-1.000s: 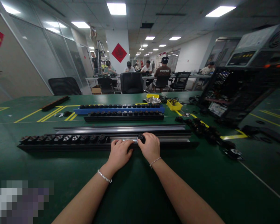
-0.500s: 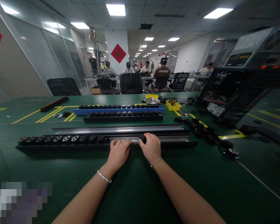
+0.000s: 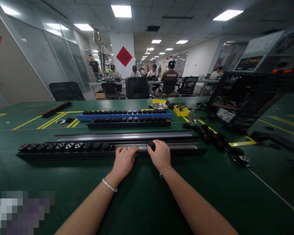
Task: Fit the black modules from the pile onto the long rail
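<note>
Left hand (image 3: pixel 124 160) bends palm-down over the black channel rail (image 3: pixel 186 152); whether it grips, I cannot tell; right hand (image 3: pixel 160 154), fingers curled, clasps a black module (image 3: pixel 150 145).

Right hand (image 3: pixel 161 155), module (image 3: pixel 150 146) farther right

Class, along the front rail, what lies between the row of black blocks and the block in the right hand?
The head view shows a stretch of silver strip, with the left hand at its near side.
</note>
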### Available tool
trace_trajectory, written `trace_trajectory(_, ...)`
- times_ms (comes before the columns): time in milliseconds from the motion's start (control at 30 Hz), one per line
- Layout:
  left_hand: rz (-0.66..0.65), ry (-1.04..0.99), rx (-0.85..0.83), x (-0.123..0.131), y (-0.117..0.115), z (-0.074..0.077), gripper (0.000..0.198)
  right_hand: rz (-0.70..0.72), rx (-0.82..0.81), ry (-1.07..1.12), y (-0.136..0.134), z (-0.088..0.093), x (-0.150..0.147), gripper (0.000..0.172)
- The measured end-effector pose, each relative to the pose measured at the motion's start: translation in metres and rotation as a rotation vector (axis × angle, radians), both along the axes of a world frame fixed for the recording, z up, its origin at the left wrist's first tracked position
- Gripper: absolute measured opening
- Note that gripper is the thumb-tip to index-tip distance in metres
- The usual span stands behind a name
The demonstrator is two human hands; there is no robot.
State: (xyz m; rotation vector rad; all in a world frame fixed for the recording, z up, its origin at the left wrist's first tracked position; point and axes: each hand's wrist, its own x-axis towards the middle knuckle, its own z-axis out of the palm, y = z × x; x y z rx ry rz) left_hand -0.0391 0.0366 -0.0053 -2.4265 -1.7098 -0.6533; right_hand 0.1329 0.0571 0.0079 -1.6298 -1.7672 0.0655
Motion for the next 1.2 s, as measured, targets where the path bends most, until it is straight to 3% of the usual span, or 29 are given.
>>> trace_trajectory(1200,0.004,-0.021,-0.02,-0.001,0.0,0.002,0.032,-0.035,0.014,0.003,0.001,-0.001,0.027,0.03)
